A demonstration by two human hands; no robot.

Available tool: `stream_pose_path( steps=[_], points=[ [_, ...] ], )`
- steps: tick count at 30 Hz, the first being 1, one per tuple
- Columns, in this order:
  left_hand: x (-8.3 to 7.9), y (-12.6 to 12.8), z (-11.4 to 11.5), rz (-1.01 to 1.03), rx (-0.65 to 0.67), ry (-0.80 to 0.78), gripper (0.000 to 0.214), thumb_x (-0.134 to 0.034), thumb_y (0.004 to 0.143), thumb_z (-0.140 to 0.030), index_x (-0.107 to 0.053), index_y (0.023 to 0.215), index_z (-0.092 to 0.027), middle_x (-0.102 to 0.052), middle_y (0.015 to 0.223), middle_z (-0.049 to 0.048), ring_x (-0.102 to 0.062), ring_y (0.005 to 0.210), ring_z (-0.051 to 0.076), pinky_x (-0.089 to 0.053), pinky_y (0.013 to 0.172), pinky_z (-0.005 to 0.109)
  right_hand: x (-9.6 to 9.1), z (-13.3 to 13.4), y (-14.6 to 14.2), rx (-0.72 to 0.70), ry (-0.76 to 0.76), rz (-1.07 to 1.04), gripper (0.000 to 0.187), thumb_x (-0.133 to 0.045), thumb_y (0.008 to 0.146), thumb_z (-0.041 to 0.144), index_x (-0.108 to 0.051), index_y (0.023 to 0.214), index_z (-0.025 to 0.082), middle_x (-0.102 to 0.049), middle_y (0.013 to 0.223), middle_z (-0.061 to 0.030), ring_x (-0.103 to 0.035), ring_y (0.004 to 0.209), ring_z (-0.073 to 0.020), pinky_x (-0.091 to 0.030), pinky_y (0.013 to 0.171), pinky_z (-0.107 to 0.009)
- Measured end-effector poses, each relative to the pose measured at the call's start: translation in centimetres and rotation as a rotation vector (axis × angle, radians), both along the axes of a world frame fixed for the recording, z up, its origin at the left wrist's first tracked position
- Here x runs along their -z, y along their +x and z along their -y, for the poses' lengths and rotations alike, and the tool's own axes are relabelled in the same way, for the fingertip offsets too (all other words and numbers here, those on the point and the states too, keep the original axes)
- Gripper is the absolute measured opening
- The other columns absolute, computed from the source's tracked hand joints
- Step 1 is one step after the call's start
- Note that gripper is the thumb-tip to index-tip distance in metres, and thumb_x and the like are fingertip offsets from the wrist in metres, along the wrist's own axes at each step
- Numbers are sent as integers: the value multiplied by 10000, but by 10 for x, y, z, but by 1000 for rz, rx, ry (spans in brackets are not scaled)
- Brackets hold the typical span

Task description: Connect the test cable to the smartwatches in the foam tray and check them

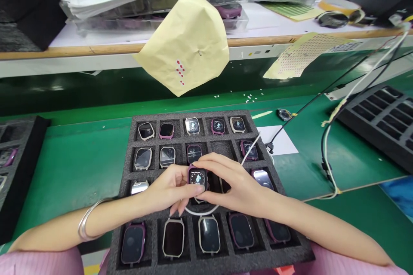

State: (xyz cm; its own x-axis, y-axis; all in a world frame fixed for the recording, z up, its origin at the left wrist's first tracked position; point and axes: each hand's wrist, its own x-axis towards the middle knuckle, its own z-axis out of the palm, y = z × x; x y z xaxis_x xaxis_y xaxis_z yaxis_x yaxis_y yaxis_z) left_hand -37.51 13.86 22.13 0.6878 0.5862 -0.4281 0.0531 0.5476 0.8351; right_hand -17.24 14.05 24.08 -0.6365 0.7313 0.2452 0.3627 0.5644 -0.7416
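A purple smartwatch body (pixel 197 178) with a lit dial is held between my two hands above a dark foam tray (pixel 258 249). My left hand (pixel 174 187) pinches it from the left, its thumb lying across the lower screen. From the other side my right hand (pixel 234 180) grips the top and bottom edges with thumb and fingers. Silver and purple watches sit in the tray's pockets, such as a silver watch (pixel 209 234) in the front row. A white cable (pixel 201 212) curves beneath my hands; its end is hidden.
Another foam tray (pixel 19 180) lies at the left, and a third tray (pixel 387 111) at the right. Black and white cables (pixel 325 146) hang down on the right. Yellow paper (pixel 193 43) hangs from the shelf edge, above a white card (pixel 277 139) on the green bench.
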Motion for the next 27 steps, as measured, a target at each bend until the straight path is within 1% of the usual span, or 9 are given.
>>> stream_pose_path(
  steps=[4, 10, 15, 17, 20, 22, 24, 26, 27],
  points=[
    [-1, 0, -1, -12, 6, -4, 365, -672, 792, -475, -519, 704, -154, -539, 387, -37, -399, 259, 55, -275, 290, 133, 2, 0, 1, -15, 2, -14, 422, -714, 836, 205, -555, 1225, 157, -629, 1078, -108, -622, 976, -225, -557, 819, -357],
    [-3, 0, -2, -33, 27, -8, 365, -671, 783, -477, -539, 704, -145, -540, 384, -34, -401, 256, 61, -284, 287, 140, 1, 0, 1, -4, 18, 6, 425, -714, 846, 259, -557, 1226, 148, -632, 1071, -113, -625, 969, -231, -552, 805, -365],
    [0, 0, -1, -59, 51, 1, 336, -631, 815, -448, -542, 690, -149, -534, 379, -38, -392, 251, 60, -276, 282, 140, 0, -1, 2, 12, 12, 65, 534, -826, 737, 258, -579, 1189, 119, -647, 1051, -103, -626, 956, -235, -541, 791, -363],
    [1, 0, -1, -83, 63, 14, 318, -622, 824, -434, -536, 696, -155, -528, 378, -44, -396, 256, 63, -286, 283, 141, 1, -1, 2, 17, -11, 90, 538, -846, 709, 244, -590, 1164, 115, -656, 1014, -90, -626, 927, -230, -535, 782, -359],
    [2, 1, 0, -114, 86, 27, 314, -616, 827, -433, -514, 696, -167, -513, 380, -53, -393, 268, 69, -288, 285, 151, 2, 1, 1, 12, -37, 103, 519, -836, 725, 267, -593, 1160, 124, -668, 945, -70, -625, 857, -217, -526, 768, -354],
    [2, 3, 1, -130, 94, 36, 315, -603, 837, -445, -507, 716, -171, -489, 383, -65, -379, 277, 72, -274, 290, 162, 1, 2, 1, 9, -27, 92, 499, -802, 765, 283, -585, 1187, 131, -671, 938, -71, -620, 841, -215, -522, 775, -359],
    [2, 4, 1, -121, 50, 80, 302, -622, 832, -439, -524, 770, -161, -497, 454, -70, -391, 339, 65, -283, 337, 167, -3, 1, 4, 11, 14, 77, 454, -755, 803, 266, -584, 1204, 140, -664, 990, -89, -612, 891, -226, -515, 811, -377],
    [1, 4, 2, -68, 12, 145, 310, -700, 786, -403, -560, 876, -141, -554, 614, -50, -396, 444, 50, -293, 409, 168, -7, -3, 9, 16, 52, 78, 423, -728, 810, 242, -593, 1200, 152, -639, 1064, -104, -597, 969, -243, -504, 856, -394],
    [0, 4, 2, -37, 19, 171, 338, -735, 761, -379, -572, 932, -136, -586, 717, -32, -385, 489, 43, -293, 440, 170, -8, -6, 14, 26, 63, 87, 416, -723, 810, 237, -596, 1198, 159, -622, 1091, -106, -588, 1004, -249, -498, 876, -397]
  ],
)
